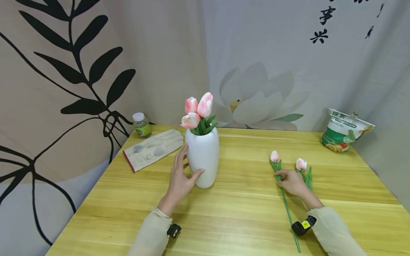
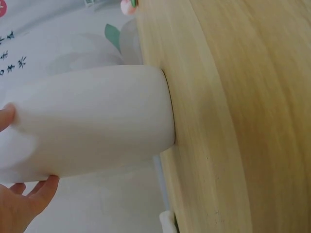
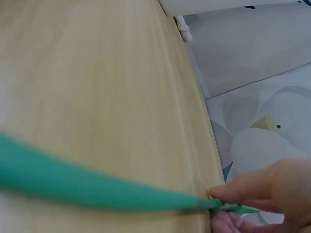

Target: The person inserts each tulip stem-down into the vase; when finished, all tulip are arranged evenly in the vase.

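Tulip [image 1: 276, 165] in the right hand [image 1: 293, 183], vase [image 1: 203, 160] at the left hand [image 1: 180, 180]

We see both sleeves [image 1: 150, 233] angling up from the bottom edge. The vase stands on the counter [image 1: 237, 213] near the frame's centre; the held tulip is right of centre, near a second tulip [image 1: 301, 164]. Of the hands, the left spreads wide, thumb and fingers touching the vase; the right narrows, pinching the tulip.
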`<state>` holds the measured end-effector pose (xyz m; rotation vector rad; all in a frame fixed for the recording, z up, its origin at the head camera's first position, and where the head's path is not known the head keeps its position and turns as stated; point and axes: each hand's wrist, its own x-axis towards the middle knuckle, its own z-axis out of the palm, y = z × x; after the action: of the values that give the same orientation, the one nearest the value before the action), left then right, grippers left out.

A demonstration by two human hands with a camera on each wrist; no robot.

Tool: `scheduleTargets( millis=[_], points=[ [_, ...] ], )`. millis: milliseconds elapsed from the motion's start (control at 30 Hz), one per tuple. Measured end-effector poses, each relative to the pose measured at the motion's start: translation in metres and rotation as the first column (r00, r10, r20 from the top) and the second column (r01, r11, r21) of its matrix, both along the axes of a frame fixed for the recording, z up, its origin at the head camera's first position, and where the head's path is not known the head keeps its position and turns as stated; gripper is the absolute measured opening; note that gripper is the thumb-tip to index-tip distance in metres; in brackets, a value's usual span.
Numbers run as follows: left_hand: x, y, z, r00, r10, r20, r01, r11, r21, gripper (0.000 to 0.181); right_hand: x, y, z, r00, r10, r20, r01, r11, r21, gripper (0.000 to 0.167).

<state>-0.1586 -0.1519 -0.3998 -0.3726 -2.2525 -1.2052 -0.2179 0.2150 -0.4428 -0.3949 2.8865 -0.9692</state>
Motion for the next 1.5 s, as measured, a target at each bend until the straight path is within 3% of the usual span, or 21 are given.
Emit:
scheduleTargets(
  millis=[233, 400, 533, 633, 700, 767, 833, 933, 1000, 1133, 1233, 1300, 1367, 1500],
  points=[
    [0.002, -0.001, 0.000, 1.000, -0.003, 0.002, 0.003, 1.000, 0.007, 0.089, -0.001, -0.001, 0.006, 0.999, -0.022, -0.042, 0.019, 0.996, -0.082, 0.034],
    [0.002, -0.001, 0.000, 1.000, -0.003, 0.009, 0.003, 1.000, 0.019, 0.088, -0.005, -0.011, 0.029, 0.987, -0.021, -0.161, -0.009, 0.983, -0.183, 0.035],
    [0.001, 0.000, 0.000, 1.000, -0.006, 0.022, 0.005, 0.999, 0.034, 0.088, -0.008, -0.023, 0.053, 0.963, -0.047, -0.264, -0.021, 0.968, -0.251, 0.038],
    [0.002, 0.002, 0.003, 0.999, -0.003, 0.032, 0.001, 0.999, 0.037, 0.088, -0.008, -0.033, 0.075, 0.944, -0.055, -0.325, -0.073, 0.927, -0.368, 0.040],
    [0.006, 0.005, 0.009, 1.000, -0.002, 0.029, 0.001, 0.999, 0.032, 0.087, -0.008, -0.041, 0.092, 0.924, -0.046, -0.379, -0.147, 0.874, -0.464, 0.039],
    [0.011, 0.007, 0.016, 1.000, -0.003, 0.028, 0.002, 1.000, 0.029, 0.086, -0.007, -0.049, 0.110, 0.895, -0.043, -0.444, -0.238, 0.795, -0.557, 0.038],
    [0.016, 0.009, 0.022, 1.000, -0.005, 0.025, 0.005, 1.000, 0.024, 0.084, -0.005, -0.059, 0.132, 0.851, -0.066, -0.521, -0.336, 0.694, -0.636, 0.038],
    [0.018, 0.011, 0.026, 1.000, -0.007, 0.023, 0.007, 1.000, 0.021, 0.083, 0.002, -0.078, 0.169, 0.766, -0.197, -0.612, -0.435, 0.541, -0.720, 0.036],
    [0.019, 0.011, 0.027, 1.000, -0.007, 0.023, 0.007, 1.000, 0.021, 0.083, 0.009, -0.092, 0.193, 0.699, -0.332, -0.634, -0.461, 0.469, -0.754, 0.034],
    [0.018, 0.012, 0.029, 1.000, -0.011, 0.022, 0.011, 1.000, 0.028, 0.083, 0.019, -0.115, 0.230, 0.584, -0.539, -0.607, -0.472, 0.384, -0.794, 0.033],
    [0.018, 0.012, 0.030, 1.000, -0.012, 0.019, 0.011, 0.999, 0.031, 0.083, 0.019, -0.129, 0.245, 0.524, -0.593, -0.611, -0.524, 0.341, -0.780, 0.034],
    [0.018, 0.012, 0.030, 1.000, -0.010, 0.017, 0.009, 1.000, 0.030, 0.083, 0.016, -0.137, 0.250, 0.483, -0.603, -0.635, -0.569, 0.335, -0.751, 0.034],
    [0.018, 0.011, 0.029, 1.000, -0.008, 0.016, 0.007, 1.000, 0.028, 0.083, 0.013, -0.145, 0.251, 0.446, -0.597, -0.667, -0.593, 0.361, -0.720, 0.035],
    [0.018, 0.011, 0.028, 1.000, -0.006, 0.016, 0.006, 1.000, 0.023, 0.083, 0.009, -0.159, 0.244, 0.392, -0.521, -0.758, -0.612, 0.468, -0.638, 0.034]
  ],
)
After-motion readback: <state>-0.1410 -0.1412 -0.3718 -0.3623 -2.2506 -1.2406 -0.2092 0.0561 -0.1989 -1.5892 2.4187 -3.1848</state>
